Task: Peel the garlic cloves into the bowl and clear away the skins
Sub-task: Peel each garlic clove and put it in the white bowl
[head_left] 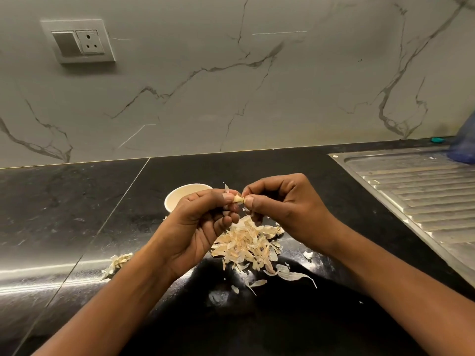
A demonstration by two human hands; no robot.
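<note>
Head view showed one clove (239, 199) just above the middle of the frame, pinched from both sides. The left hand (203, 222) held its left end between thumb and curled fingers, and the right hand (280, 209) nipped its right end the same way. Both hands were clenched on the clove, knuckles up, with their fingertips almost meeting over it. A thin sliver of skin stuck up from the clove by the left thumb. The clove hung in the air above the counter (77, 201), over the far edge of the skins.

One white bowl (177, 199) stood just behind the left hand, which partly hid it; what it held could not be told. One large heap of skins (246, 242) lay under and between the two hands. Several loose flakes trailed from it toward the lower middle of the frame. One smaller clump (117, 263) lay apart at the left, beside the left forearm.

The counter was black, polished stone with a seam running diagonally at the left. A ribbed steel drainboard (421, 191) was set into it at the right. Behind ran a grey veined marble wall (231, 86). It carried one switch plate (78, 42) at the upper left, and a blue bag (462, 145) sat at the right edge.
</note>
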